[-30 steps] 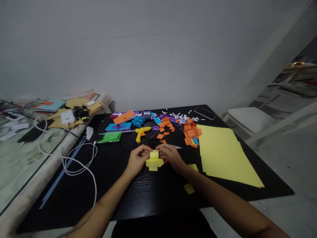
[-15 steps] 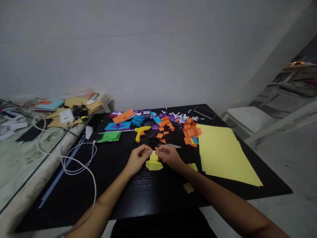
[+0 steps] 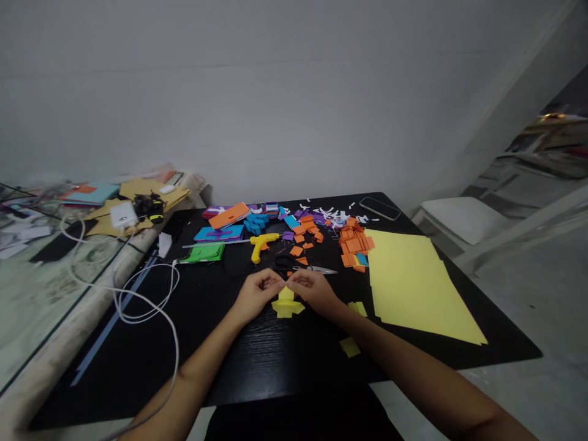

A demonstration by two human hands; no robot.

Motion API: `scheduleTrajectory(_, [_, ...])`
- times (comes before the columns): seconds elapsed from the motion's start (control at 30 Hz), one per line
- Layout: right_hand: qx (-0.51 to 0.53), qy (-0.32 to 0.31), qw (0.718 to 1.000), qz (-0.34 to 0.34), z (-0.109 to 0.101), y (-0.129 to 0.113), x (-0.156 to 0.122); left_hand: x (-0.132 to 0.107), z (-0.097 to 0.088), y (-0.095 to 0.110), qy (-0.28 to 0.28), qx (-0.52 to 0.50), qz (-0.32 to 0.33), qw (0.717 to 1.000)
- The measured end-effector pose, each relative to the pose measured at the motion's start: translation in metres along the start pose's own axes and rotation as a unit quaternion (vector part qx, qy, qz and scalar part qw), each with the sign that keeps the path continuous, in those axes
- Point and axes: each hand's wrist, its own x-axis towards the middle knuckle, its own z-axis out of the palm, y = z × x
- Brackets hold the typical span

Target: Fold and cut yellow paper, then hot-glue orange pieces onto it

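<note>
Between my two hands is a small folded piece of yellow paper (image 3: 287, 305), with flaps that spread to the sides near the table's front half. My left hand (image 3: 258, 293) pinches its top edge from the left. From the other side, my right hand (image 3: 314, 290) pinches the same edge, its fingertips meeting the left ones. Just beyond my hands lie scissors (image 3: 316, 269) with black handles, partly hidden. A yellow glue gun (image 3: 260, 246) rests farther back. Small yellow paper pieces (image 3: 350, 347) lie beside my right forearm.
Large yellow sheets (image 3: 413, 285) cover the black table's (image 3: 266, 367) right side. Orange paper pieces (image 3: 353, 242), a phone (image 3: 380, 208) and paper scraps lie behind. Green paper (image 3: 202, 252) and blue paper (image 3: 218, 234) are back left. A white cable (image 3: 156, 303) loops across the left.
The yellow paper's top has tilted and narrowed between my fingertips, and a lower flap now shows toward me. My hands have drawn slightly closer together.
</note>
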Motion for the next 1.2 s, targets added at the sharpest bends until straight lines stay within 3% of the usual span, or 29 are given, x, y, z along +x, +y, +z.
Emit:
scheduleTrajectory(0.63, [0.052,-0.001,0.998,0.033,-0.0003,-0.0012,0.0044,0.0016,-0.0012,-0.0053,0.006,0.001,-0.011,1.0])
scheduleTrajectory(1.2, [0.042,0.009,0.999,0.01,0.0005,-0.0018,0.0047,0.0025,-0.0036,-0.0022,0.039,0.009,-0.012,0.999])
